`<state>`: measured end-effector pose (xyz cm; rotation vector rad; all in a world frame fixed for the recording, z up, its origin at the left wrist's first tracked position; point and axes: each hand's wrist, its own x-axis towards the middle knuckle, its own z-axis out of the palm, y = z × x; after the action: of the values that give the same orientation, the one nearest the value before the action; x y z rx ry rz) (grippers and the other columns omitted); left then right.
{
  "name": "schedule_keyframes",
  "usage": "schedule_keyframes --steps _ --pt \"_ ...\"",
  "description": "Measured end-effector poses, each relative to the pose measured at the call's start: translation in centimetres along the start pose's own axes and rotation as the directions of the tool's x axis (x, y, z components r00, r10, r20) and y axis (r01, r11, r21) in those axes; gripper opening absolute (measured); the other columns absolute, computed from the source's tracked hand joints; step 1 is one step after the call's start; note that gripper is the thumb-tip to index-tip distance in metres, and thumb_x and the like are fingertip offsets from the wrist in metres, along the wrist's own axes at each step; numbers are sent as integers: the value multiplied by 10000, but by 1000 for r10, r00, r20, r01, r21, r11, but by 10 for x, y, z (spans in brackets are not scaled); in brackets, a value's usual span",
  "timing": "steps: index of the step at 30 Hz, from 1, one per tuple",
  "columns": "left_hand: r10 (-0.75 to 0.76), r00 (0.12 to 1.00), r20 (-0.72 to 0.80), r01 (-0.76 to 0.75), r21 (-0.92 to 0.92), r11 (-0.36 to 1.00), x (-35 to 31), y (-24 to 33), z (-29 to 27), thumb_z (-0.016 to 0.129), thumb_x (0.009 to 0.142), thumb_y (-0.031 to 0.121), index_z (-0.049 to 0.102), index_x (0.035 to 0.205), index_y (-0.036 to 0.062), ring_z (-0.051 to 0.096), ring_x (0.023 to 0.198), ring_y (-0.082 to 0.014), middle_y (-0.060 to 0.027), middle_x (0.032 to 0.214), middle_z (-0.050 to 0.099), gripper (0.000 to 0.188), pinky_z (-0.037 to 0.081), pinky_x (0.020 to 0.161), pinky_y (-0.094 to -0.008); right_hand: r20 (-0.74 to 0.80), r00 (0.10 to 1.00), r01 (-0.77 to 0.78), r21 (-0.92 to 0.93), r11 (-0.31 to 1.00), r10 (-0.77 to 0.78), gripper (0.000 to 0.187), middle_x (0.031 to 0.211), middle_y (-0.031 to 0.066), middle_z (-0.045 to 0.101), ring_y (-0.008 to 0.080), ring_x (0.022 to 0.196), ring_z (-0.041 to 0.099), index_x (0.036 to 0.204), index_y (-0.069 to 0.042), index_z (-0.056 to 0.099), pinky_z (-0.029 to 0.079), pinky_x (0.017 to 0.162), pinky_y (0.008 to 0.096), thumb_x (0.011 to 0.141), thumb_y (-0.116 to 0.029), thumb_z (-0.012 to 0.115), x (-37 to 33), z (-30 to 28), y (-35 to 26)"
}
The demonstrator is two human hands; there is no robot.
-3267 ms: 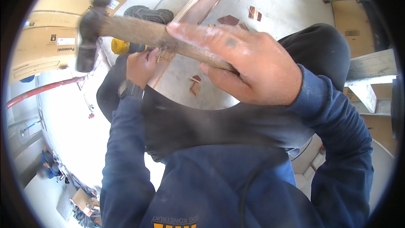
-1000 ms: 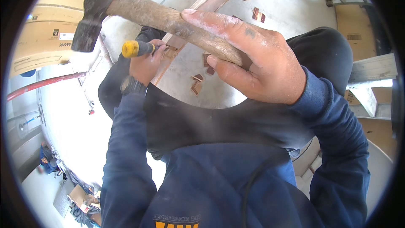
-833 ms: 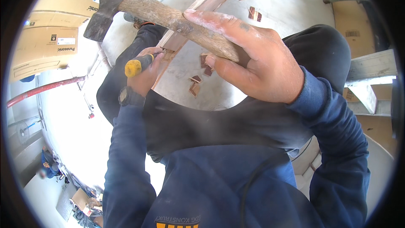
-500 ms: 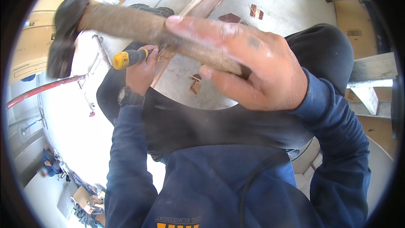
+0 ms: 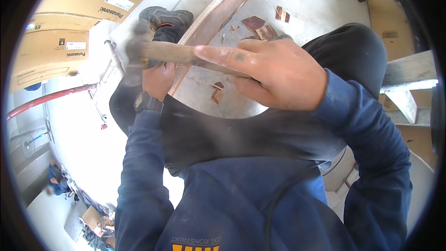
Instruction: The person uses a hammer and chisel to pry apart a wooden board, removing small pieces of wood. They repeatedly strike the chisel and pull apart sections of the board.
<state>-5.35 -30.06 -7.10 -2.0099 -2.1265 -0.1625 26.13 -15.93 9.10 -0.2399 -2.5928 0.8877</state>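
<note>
My right hand (image 5: 283,72) is wrapped round the wooden handle of a hammer (image 5: 174,52), its index finger stretched along the wood. The hammer's dark head is smeared by motion and overlaps the near end of a yellow-and-black-handled hand tool (image 5: 145,63). My left hand (image 5: 158,81), with a black watch at the wrist, grips that tool by the side of a wooden board (image 5: 218,11). The tool's tip is hidden behind the hammer handle and my fingers. The board stands on edge between my legs and slants away to the upper right.
Broken reddish-brown wood chips (image 5: 265,30) lie on the concrete floor right of the board. My shoe (image 5: 167,17) is just left of it. Cardboard boxes (image 5: 60,46) stand at the left, near a red pipe (image 5: 55,100). A metal frame (image 5: 411,76) is at right. Another person (image 5: 56,179) is lower left.
The hammer has swung down and away from me, its head moving right onto the handle of the tool. My left hand has stayed nearly in place.
</note>
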Motion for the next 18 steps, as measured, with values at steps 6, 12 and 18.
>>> schedule_keyframes --steps 6,12,18 --pt "-23 992 -122 11 -96 995 5 3 -1 586 1002 216 746 1028 100 729 760 -339 -137 872 755 200 589 685 -456 -92 995 30 -2 1000 -30 687 861 114 666 323 684 650 1519 -208 532 542 620 430 863 -57 671 -4 6 4" --pt "-243 966 86 258 -294 920 11 -2 12 689 921 263 723 1109 64 715 975 -346 -169 1055 748 276 557 846 -442 23 999 27 -89 996 -25 731 801 92 603 315 652 602 1556 -214 498 529 612 427 870 -54 696 -4 4 4" --pt "-172 984 45 171 -489 855 6 -16 26 689 921 202 704 1136 64 682 1082 -340 -170 1104 718 256 519 925 -441 3 999 46 -72 996 -46 733 771 77 580 294 638 600 1561 -220 494 519 604 415 876 -67 704 -5 6 3"
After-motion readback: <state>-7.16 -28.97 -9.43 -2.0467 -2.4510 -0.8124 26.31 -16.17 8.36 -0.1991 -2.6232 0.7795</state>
